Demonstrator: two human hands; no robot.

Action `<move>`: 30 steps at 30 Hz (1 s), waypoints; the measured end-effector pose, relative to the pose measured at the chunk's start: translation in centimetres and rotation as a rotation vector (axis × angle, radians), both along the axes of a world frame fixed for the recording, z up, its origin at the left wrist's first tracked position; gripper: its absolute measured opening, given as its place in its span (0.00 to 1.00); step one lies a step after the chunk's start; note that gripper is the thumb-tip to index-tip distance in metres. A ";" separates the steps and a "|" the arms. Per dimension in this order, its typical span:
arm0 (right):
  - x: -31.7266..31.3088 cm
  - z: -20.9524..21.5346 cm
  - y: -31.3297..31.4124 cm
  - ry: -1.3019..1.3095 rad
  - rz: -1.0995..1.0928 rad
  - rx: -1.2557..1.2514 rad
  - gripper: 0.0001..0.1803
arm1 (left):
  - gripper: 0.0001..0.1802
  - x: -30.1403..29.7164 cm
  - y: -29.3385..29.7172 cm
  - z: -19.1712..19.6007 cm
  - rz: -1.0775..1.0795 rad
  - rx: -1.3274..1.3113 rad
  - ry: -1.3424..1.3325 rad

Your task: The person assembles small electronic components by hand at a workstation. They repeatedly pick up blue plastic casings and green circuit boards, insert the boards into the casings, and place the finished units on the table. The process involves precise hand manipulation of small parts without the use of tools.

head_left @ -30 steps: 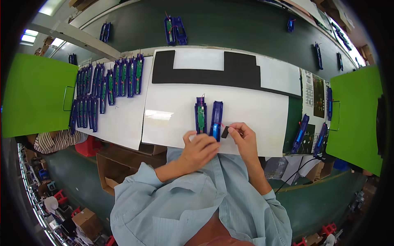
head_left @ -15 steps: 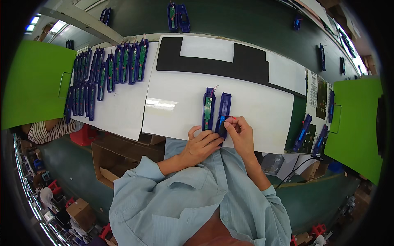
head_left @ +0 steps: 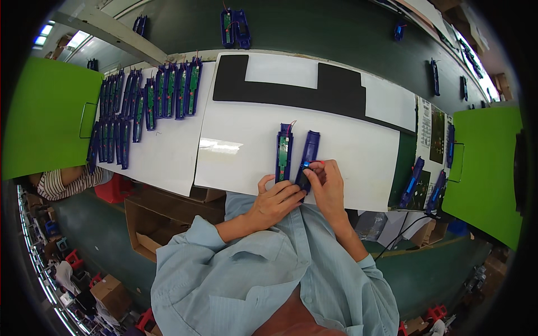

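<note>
Right grip (head_left: 327,185) at slim blue casing (head_left: 310,145), slanted

From my station I see a glossy white rectangular worktop (head_left: 246,162), with a bright patch of reflected light (head_left: 219,146) on its left part. Beyond its far edge I have a long, dark green flat surface (head_left: 314,28), and a pale, straight-sided beam (head_left: 106,36) slants across the upper left. A bright window (head_left: 42,35) shows past it. A lime-green flat panel (head_left: 45,117) stands on the left, and a matching lime-green panel (head_left: 487,185) on the right. Below, I make out a dark green floor (head_left: 92,224), a red plastic stool (head_left: 114,189) and an open brown cardboard box (head_left: 143,215) near the worktop; the cluttered lower-left rim is too small to read.
</note>
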State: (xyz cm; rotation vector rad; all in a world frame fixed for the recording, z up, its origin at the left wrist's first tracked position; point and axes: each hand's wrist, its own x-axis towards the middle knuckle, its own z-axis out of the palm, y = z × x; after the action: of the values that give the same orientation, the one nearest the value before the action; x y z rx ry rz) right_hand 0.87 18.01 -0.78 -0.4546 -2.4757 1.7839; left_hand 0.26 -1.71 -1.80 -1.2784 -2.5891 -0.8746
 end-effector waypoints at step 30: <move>-3.7 -0.8 0.5 0.133 0.151 0.037 0.40 | 0.17 -6.8 2.0 4.9 0.064 0.052 -0.053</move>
State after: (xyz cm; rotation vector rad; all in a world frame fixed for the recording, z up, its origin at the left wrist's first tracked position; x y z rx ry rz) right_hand -2.80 18.50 -1.55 -0.1445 -2.5047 1.7523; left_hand -6.55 0.26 3.13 -1.1679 -2.6131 -0.9705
